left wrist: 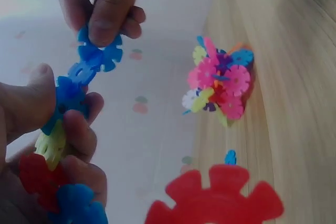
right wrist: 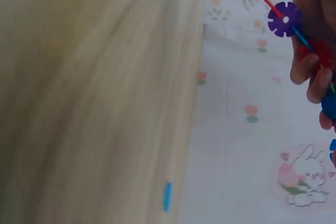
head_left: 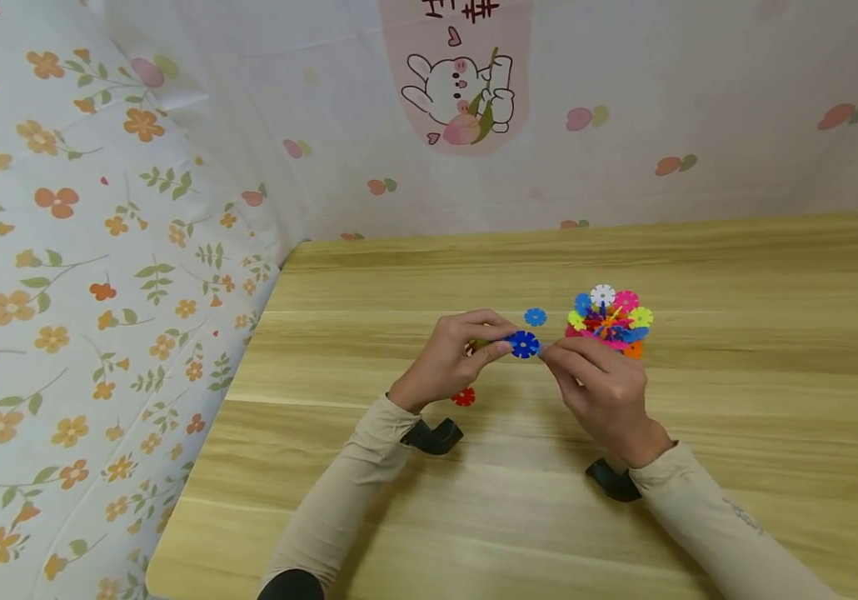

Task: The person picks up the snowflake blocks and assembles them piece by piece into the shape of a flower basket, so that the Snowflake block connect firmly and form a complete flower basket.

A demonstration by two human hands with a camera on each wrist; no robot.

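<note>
My left hand grips a chain of linked plastic snowflake discs, with blue, yellow and red discs showing between its fingers in the left wrist view. At the chain's upper end, the fingers and thumb of my right hand pinch a blue snowflake disc. A dark blue disc faces up between the hands. The right wrist view shows a purple disc jutting from the chain beyond the left hand. A red disc appears below the left wrist and looms large in the left wrist view.
A multicoloured cluster of snowflake discs stands on the wooden table, just beyond the right hand. One loose light blue disc lies behind the chain. Patterned cloth hangs along the table's back and left sides.
</note>
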